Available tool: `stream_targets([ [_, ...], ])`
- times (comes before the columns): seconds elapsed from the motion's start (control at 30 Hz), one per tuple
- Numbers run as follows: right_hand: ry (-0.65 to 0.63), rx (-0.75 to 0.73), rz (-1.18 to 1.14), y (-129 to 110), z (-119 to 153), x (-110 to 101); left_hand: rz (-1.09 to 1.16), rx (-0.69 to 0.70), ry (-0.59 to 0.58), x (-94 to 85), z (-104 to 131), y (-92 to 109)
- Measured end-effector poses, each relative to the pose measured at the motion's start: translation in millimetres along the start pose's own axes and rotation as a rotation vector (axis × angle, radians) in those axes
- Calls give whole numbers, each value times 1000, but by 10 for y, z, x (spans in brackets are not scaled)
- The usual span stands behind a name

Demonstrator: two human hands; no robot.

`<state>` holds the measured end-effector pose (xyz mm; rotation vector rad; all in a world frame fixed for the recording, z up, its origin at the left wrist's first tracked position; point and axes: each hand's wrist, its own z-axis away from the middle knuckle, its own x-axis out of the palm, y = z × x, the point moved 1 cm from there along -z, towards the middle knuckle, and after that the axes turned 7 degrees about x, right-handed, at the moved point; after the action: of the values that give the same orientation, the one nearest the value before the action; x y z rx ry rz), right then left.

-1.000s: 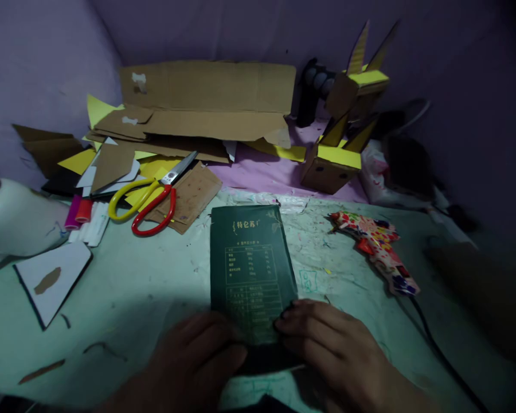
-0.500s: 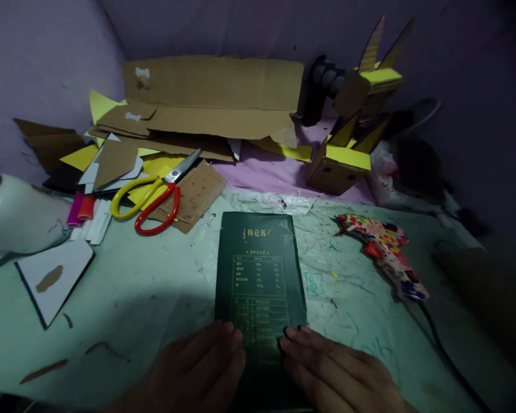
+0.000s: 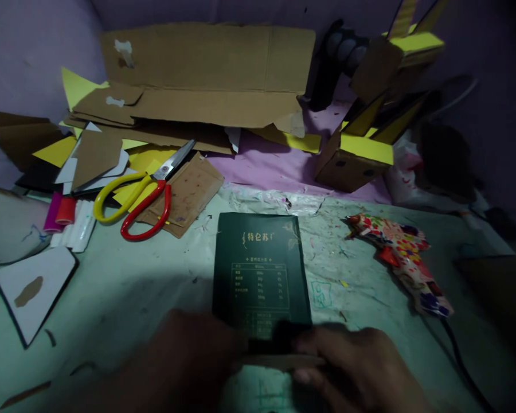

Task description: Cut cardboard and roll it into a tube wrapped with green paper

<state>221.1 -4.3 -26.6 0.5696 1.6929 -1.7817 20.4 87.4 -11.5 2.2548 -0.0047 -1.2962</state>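
Observation:
A dark green printed cardboard panel (image 3: 258,275) lies over the table in front of me, its near end lifted and bent, with a pale cut edge facing me. My right hand (image 3: 352,367) pinches that near edge at its right side, thumb below and fingers above. At the left side of the same edge is my left hand (image 3: 193,355), dark and blurred, its fingers curled in at the panel. What its fingertips do is hidden.
Red and yellow scissors (image 3: 146,195) lie on cardboard scraps at the left, near markers (image 3: 79,223) and a white triangular piece (image 3: 36,292). A patterned glue gun (image 3: 399,252) with a cable is at the right. Cardboard boxes with yellow tops (image 3: 352,160) stand behind.
Both hands were flat on the panel's sides; now they are curled at its near end, which has been raised. The view has shifted and come closer.

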Motion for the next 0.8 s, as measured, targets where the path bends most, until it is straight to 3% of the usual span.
stream_targets([
  [0.1,-101,186,-103,-28,-78,-45,56,-169,-178,21,-33,-37],
  [0.17,-157,176,-143,-4,-81,-59,119,-218,-273,40,2,-54],
  [0.27,-73,-123,-141,51,-9,-74,170,9,-145,61,133,-35],
  [0.37,49,-360,11,87,84,-73,-3,182,-34,56,300,36],
  [0.47,92,-415,177,89,119,-51,-227,187,-20,23,407,121],
  [0.53,109,-433,164,79,117,-30,-291,171,-43,8,437,156],
  [0.8,107,-435,73,91,159,24,-243,39,-56,154,513,75],
])
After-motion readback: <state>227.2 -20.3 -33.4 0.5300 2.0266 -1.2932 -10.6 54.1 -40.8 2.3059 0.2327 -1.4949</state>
